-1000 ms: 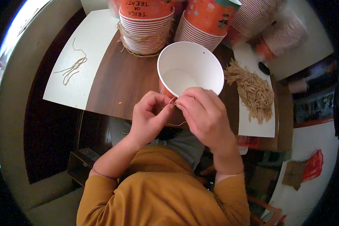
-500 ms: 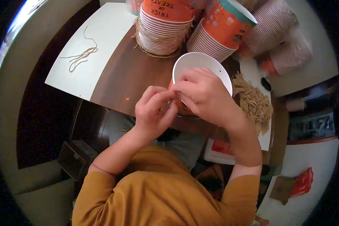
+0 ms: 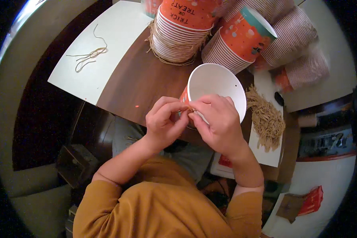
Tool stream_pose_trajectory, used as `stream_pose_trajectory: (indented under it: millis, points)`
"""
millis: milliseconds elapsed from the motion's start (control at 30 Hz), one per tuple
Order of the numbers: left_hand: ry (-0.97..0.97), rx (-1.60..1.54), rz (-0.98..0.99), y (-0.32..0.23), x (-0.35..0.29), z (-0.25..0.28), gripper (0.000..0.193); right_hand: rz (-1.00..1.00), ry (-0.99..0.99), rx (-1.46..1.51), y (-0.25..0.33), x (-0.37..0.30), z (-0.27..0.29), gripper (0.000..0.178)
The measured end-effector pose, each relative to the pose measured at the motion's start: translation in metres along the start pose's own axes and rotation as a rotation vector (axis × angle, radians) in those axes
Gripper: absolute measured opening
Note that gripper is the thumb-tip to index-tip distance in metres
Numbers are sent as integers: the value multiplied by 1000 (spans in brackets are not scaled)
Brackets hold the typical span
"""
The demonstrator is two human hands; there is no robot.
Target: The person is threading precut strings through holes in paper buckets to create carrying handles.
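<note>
A paper bucket (image 3: pixel 214 79) with a white inside and an orange outside stands at the table's near edge, mouth tilted toward me. A small dark hole shows in its far right wall. At its near left rim, my left hand (image 3: pixel 164 121) pinches a thin tan strand of twine (image 3: pixel 191 109) between thumb and forefinger. My right hand (image 3: pixel 219 125) meets it there, thumb and fingers closed on the same spot, in front of the bucket's near rim. Most of the strand is hidden by my fingers.
Behind stand stacked buckets (image 3: pixel 177 43) wrapped with twine and another orange stack (image 3: pixel 242 43). More stacks (image 3: pixel 291 35) lean at the right. A bundle of tan strands (image 3: pixel 267 119) lies right of the bucket. Loose twine (image 3: pixel 89 55) rests on the white tabletop, left.
My right hand has come down from over the bucket's mouth to the near rim, its fingertips now against the left hand's. The view has shifted slightly.
</note>
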State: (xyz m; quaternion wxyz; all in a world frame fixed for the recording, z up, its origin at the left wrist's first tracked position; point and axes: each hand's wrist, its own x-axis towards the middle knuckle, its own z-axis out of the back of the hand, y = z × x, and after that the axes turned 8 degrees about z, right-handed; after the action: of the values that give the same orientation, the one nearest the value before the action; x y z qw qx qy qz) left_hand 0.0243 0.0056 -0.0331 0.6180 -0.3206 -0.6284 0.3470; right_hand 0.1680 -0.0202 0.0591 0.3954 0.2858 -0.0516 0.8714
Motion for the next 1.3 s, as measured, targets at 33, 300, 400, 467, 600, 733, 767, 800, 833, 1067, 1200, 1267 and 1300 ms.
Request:
stream_pose_trajectory:
  millis: [33,300,400,467,600,733,767,800,833,1067,1200,1267,1300]
  points:
    - [-6,-21,-4,0,1,0,19,26,20,-10,1,1,1,19]
    - [-1,-5,-73,4,4,7,19,-7,64,43,-3,7,-3,16]
    - [3,-16,-81,5,5,7,19,-161,3,255,-5,7,-7,11]
    - [18,-16,-60,5,5,8,21,-261,-25,373,-4,8,-5,8]
    - [-1,-21,-122,2,8,6,23,-411,59,408,-4,14,-1,5]
    - [-18,29,-169,-1,11,5,24,-273,57,135,-1,16,-2,5]
    - [-28,47,-186,-1,11,5,25,-274,57,135,0,16,-2,5]
    - [-27,46,-185,0,11,5,25,-203,57,44,0,16,-3,6]
    - [-39,88,-228,1,10,5,26,-132,57,-46,1,15,-3,8]
    - [-87,200,-423,11,12,7,30,-26,83,-206,12,18,-5,11]
    - [-97,191,-394,12,12,6,30,17,50,-326,12,19,-2,13]
    - [-92,183,-382,12,12,7,31,29,45,-349,11,18,-3,13]
    - [-91,182,-383,12,13,6,31,47,44,-379,10,16,-5,12]
